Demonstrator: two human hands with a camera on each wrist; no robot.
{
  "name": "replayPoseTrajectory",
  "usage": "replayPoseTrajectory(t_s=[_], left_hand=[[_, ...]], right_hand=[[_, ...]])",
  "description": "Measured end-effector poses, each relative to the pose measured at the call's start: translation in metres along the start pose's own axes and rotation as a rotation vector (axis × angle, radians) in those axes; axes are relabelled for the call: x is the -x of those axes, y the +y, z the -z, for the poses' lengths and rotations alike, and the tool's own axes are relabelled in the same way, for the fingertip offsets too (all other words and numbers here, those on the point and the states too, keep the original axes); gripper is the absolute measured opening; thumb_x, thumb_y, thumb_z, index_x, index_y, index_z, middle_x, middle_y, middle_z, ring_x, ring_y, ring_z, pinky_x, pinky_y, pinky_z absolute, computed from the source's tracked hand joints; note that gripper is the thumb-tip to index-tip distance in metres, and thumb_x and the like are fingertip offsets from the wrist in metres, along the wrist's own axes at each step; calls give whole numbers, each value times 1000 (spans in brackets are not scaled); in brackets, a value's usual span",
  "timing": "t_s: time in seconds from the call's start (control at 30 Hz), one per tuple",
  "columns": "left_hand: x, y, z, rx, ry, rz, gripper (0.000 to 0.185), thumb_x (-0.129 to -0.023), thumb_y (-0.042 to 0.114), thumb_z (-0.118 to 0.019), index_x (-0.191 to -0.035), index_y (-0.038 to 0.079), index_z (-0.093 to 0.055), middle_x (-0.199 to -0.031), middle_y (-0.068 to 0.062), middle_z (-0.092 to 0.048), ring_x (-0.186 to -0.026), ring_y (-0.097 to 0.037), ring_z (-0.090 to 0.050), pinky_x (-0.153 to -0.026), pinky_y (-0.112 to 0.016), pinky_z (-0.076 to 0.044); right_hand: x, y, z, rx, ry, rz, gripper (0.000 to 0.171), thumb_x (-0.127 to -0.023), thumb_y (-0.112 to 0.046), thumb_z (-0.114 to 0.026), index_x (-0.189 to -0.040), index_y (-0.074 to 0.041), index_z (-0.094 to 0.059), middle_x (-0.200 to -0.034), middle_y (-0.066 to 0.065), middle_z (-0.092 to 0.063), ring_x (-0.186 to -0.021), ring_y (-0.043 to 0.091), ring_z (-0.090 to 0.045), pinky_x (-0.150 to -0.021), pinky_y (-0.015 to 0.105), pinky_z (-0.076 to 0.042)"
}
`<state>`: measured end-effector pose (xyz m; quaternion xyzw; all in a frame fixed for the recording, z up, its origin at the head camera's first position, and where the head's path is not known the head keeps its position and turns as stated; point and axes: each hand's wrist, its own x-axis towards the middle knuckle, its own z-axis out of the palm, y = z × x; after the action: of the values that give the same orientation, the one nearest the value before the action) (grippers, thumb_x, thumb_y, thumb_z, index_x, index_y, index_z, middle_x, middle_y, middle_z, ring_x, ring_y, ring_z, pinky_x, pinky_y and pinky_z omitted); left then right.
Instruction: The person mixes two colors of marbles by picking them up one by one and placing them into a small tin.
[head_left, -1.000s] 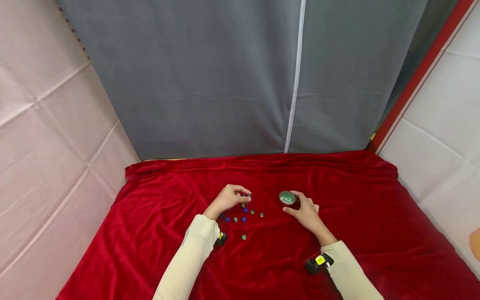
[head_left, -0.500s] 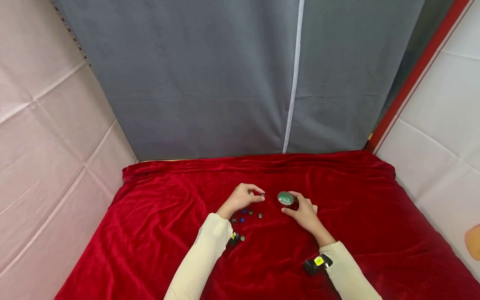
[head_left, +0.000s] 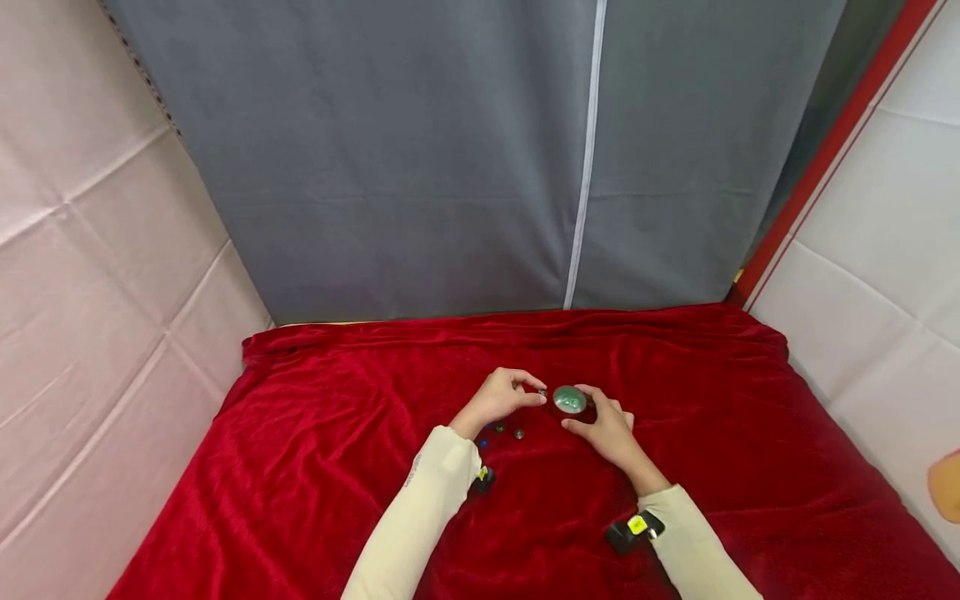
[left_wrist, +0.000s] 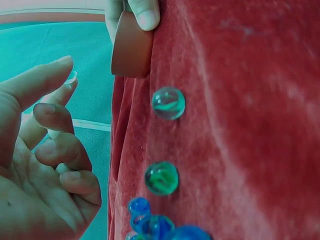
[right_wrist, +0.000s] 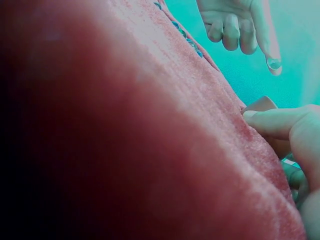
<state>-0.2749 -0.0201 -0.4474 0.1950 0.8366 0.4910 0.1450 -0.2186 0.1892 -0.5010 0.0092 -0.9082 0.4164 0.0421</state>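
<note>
Now a marble sits pinched right beside the small green bowl.

Over the last second the left hand point(head_left: 504, 398) has left the loose marbles point(head_left: 501, 430) and travelled across the red cloth point(head_left: 315, 467) toward its middle, thumb and forefinger closed narrowly on one clear marble point(left_wrist: 70, 76). That marble is now held just off the rim of the bowl point(head_left: 570, 400), which the right hand point(head_left: 609, 430) grips at its side, fingers curled round it; the bowl has barely shifted. By the look of it, one marble is about ready to go in, while the others lie on the cloth near the left wrist.
</note>
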Motion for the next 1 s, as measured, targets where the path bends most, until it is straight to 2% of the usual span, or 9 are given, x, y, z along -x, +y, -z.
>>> replayPoseTrajectory(t_s=[0.2, 0.27, 0.63, 0.87, 1.0], left_hand=[[-4, 1, -6, -6, -13, -4, 20, -82, 23, -76, -101, 14, -76, -56, -3, -51, -51, -10, -39, -52, -22, -36], [-5, 2, -8, -9, -19, -4, 20, -82, 23, -76, -100, 15, -76, -56, 0, -50, -52, -10, -40, -52, -21, -36], [-10, 8, -17, -1, -20, -13, 19, -80, 19, -77, -97, 12, -77, -53, 3, -49, -51, -8, -38, -51, -20, -34], [-14, 6, -23, 3, -25, -5, 19, -81, 19, -77, -98, 11, -77, -58, -6, -55, -52, -8, -39, -51, -20, -34], [-15, 4, -24, 12, -26, 2, 19, -81, 19, -76, -99, 12, -76, -57, -4, -54, -52, -9, -39, -51, -20, -35]], right_hand=[[1, -1, 0, -1, 11, 19, 61, -79, -22, -78, -132, -8, -51, -127, 16, -61, -111, 34, -48, -84, 46, -20], [1, -1, 0, -1, 13, 23, 62, -79, -22, -78, -132, -8, -51, -127, 17, -61, -110, 35, -48, -83, 45, -20], [1, 0, 0, -4, 1, 20, 61, -80, -24, -78, -133, -8, -50, -128, 16, -60, -111, 35, -47, -83, 46, -20], [2, -1, -1, -14, 10, 19, 61, -80, -23, -78, -132, -9, -51, -128, 15, -61, -111, 34, -47, -84, 45, -20], [3, -1, -1, -10, 10, 21, 61, -80, -23, -77, -133, -8, -51, -128, 16, -60, -111, 34, -47, -83, 44, -20]])
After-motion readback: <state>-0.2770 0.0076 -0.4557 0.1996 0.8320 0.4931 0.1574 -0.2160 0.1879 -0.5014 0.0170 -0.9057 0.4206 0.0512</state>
